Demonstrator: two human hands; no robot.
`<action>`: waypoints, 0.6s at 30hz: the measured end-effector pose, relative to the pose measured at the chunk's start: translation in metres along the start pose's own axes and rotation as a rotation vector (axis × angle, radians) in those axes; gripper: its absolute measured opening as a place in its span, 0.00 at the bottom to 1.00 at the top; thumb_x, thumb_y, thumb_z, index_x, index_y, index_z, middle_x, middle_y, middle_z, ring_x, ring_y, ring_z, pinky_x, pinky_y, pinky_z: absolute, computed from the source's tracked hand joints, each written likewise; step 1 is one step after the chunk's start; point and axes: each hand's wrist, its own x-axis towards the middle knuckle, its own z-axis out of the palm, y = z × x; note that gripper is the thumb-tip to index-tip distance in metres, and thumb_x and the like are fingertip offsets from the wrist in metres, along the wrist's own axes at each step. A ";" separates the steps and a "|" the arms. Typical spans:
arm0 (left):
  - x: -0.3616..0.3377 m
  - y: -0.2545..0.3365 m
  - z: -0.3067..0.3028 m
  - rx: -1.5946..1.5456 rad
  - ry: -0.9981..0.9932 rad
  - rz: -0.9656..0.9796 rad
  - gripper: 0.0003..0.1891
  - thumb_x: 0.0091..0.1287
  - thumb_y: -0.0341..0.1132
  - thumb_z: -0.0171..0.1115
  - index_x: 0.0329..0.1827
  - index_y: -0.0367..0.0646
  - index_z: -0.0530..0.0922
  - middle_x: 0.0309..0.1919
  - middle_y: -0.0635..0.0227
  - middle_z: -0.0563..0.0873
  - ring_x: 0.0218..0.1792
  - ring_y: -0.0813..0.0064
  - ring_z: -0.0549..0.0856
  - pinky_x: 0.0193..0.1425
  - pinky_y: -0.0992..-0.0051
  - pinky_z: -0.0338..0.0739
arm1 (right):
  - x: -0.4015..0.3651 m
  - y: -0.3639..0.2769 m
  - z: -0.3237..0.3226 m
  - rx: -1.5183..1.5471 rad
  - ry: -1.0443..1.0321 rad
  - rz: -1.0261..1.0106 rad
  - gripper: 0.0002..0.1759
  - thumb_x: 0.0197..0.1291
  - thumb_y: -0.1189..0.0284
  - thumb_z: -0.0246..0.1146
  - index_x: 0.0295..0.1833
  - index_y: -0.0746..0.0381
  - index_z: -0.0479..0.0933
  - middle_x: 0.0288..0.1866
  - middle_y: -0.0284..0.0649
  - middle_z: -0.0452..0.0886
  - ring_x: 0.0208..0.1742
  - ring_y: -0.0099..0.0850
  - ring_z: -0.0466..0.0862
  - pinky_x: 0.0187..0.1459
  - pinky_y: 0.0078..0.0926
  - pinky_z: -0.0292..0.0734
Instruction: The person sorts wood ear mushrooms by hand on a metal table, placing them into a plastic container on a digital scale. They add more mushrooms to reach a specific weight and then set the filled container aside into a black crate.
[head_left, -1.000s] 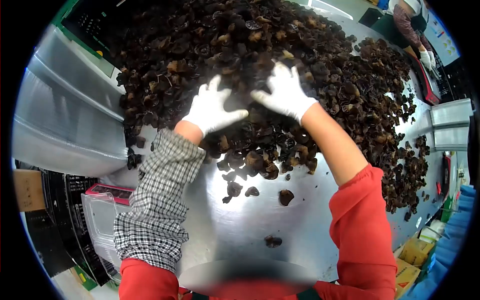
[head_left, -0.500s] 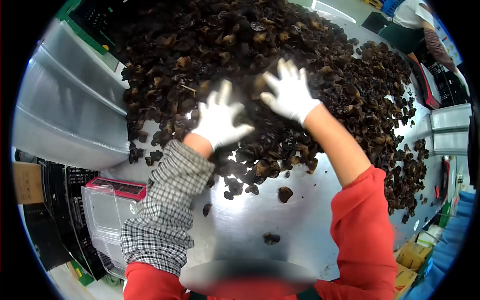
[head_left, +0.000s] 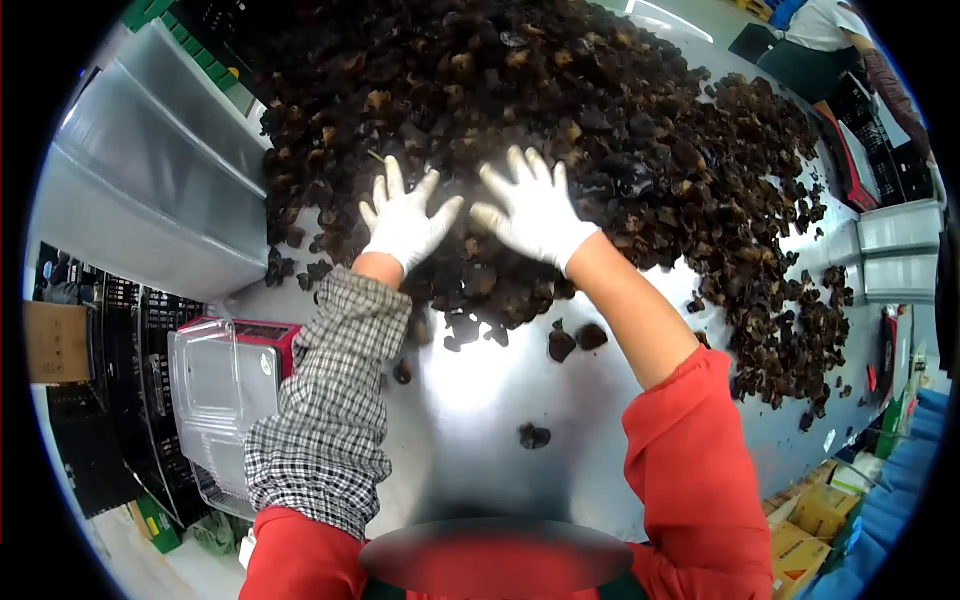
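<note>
Both hands wear white gloves. My left hand (head_left: 405,222) has its fingers spread over the near left part of a large heap of dark brown, ear-shaped fungus pieces (head_left: 640,130). Close to its right, my right hand (head_left: 533,208) rests over the same heap, fingers apart, thumb side toward the left hand. Neither hand grips anything that shows. The heap lies on a shiny metal table (head_left: 480,400). A few loose pieces lie nearer to me, one of them a small dark piece (head_left: 534,436).
Stacked clear plastic containers (head_left: 225,385) stand at the left, by a red-edged box (head_left: 275,335). Tall translucent stacks (head_left: 150,170) rise behind them. Cardboard boxes (head_left: 822,510) are at the lower right. Another person (head_left: 830,25) is at the upper right.
My right hand has moved left and down, nearer to my left hand. My left hand has shifted slightly left. Some pieces at the heap's near edge have shifted, opening a gap beside my right forearm.
</note>
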 end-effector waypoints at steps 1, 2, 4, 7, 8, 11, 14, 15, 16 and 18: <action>-0.020 0.002 -0.004 -0.029 -0.007 0.086 0.34 0.62 0.60 0.58 0.68 0.53 0.71 0.76 0.45 0.47 0.75 0.44 0.51 0.74 0.42 0.43 | -0.020 -0.008 0.005 0.012 -0.009 -0.053 0.40 0.64 0.41 0.46 0.72 0.57 0.62 0.75 0.59 0.54 0.76 0.57 0.50 0.70 0.66 0.43; -0.042 0.001 -0.003 -0.063 -0.019 0.171 0.34 0.61 0.59 0.59 0.68 0.52 0.71 0.76 0.44 0.49 0.75 0.44 0.51 0.74 0.42 0.43 | -0.046 -0.017 0.004 0.062 -0.021 -0.113 0.41 0.64 0.40 0.45 0.72 0.61 0.62 0.74 0.60 0.55 0.76 0.56 0.51 0.70 0.66 0.43; -0.099 -0.008 0.004 -0.229 -0.002 0.386 0.34 0.59 0.56 0.63 0.66 0.50 0.73 0.75 0.45 0.52 0.75 0.44 0.52 0.74 0.43 0.42 | -0.108 -0.034 -0.011 0.048 -0.003 -0.260 0.42 0.61 0.44 0.53 0.69 0.67 0.63 0.73 0.60 0.57 0.75 0.56 0.53 0.69 0.67 0.47; -0.192 -0.009 -0.022 -0.213 -0.032 0.466 0.23 0.56 0.52 0.66 0.52 0.49 0.83 0.75 0.50 0.57 0.76 0.48 0.52 0.75 0.43 0.36 | -0.189 -0.052 -0.044 0.240 -0.171 -0.351 0.33 0.59 0.51 0.61 0.62 0.62 0.71 0.71 0.57 0.61 0.74 0.54 0.57 0.70 0.68 0.42; -0.207 -0.015 -0.032 -0.262 -0.018 0.451 0.20 0.56 0.50 0.67 0.46 0.48 0.86 0.75 0.51 0.58 0.76 0.50 0.52 0.74 0.42 0.34 | -0.206 -0.047 -0.049 0.264 -0.173 -0.332 0.30 0.57 0.53 0.63 0.60 0.61 0.74 0.70 0.56 0.63 0.73 0.54 0.60 0.70 0.68 0.45; -0.192 -0.035 -0.031 -0.359 0.178 0.336 0.20 0.55 0.47 0.69 0.50 0.50 0.84 0.75 0.54 0.59 0.76 0.52 0.52 0.74 0.41 0.31 | -0.190 -0.027 -0.056 0.259 0.102 -0.199 0.27 0.58 0.56 0.63 0.59 0.61 0.74 0.67 0.56 0.67 0.70 0.54 0.65 0.69 0.61 0.52; -0.123 -0.032 -0.030 -0.259 0.317 0.279 0.26 0.59 0.50 0.65 0.61 0.53 0.78 0.76 0.54 0.52 0.76 0.49 0.50 0.74 0.40 0.33 | -0.105 -0.015 -0.039 0.266 0.337 -0.111 0.26 0.63 0.58 0.59 0.61 0.62 0.72 0.66 0.58 0.69 0.68 0.53 0.67 0.71 0.49 0.56; -0.100 -0.030 -0.028 -0.178 0.337 0.258 0.28 0.62 0.52 0.62 0.65 0.54 0.74 0.77 0.52 0.51 0.76 0.49 0.48 0.74 0.42 0.34 | -0.078 -0.007 -0.027 0.251 0.330 -0.098 0.27 0.65 0.56 0.56 0.63 0.61 0.70 0.67 0.57 0.68 0.70 0.52 0.65 0.71 0.46 0.56; -0.079 -0.029 -0.022 -0.098 0.351 0.232 0.30 0.65 0.53 0.59 0.69 0.55 0.70 0.77 0.51 0.49 0.77 0.50 0.47 0.75 0.44 0.35 | -0.056 -0.003 -0.016 0.238 0.317 -0.084 0.28 0.66 0.54 0.54 0.65 0.61 0.69 0.68 0.57 0.67 0.71 0.51 0.64 0.72 0.44 0.55; -0.047 -0.030 -0.007 -0.033 0.279 0.105 0.35 0.63 0.61 0.55 0.71 0.58 0.67 0.77 0.49 0.45 0.76 0.47 0.45 0.74 0.41 0.34 | -0.030 -0.013 -0.001 0.136 0.238 0.049 0.31 0.68 0.50 0.50 0.69 0.56 0.65 0.71 0.56 0.63 0.74 0.51 0.59 0.72 0.48 0.53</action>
